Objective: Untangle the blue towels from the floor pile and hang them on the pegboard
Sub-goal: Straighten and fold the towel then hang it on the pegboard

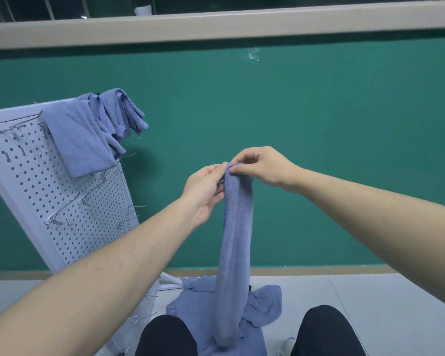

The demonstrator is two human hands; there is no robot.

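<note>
Blue towels (235,242), white hole-dotted pegboard (70,201), green wall (319,124), black trousers (326,332).

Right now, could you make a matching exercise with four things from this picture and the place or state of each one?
Things:
1. held towel
2. hung towels
3. towel pile
4. pegboard

States:
A. draped over the board's top
B. lying on the floor
C. leaning, with metal hooks
D. pinched at its top edge by left hand and right hand

Pairs: 1-D, 2-A, 3-B, 4-C

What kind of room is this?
Probably a classroom or training room, though I can't be sure: a green board-like wall with a ledge on top, a tiled floor and a white pegboard holding hung towels.
</note>
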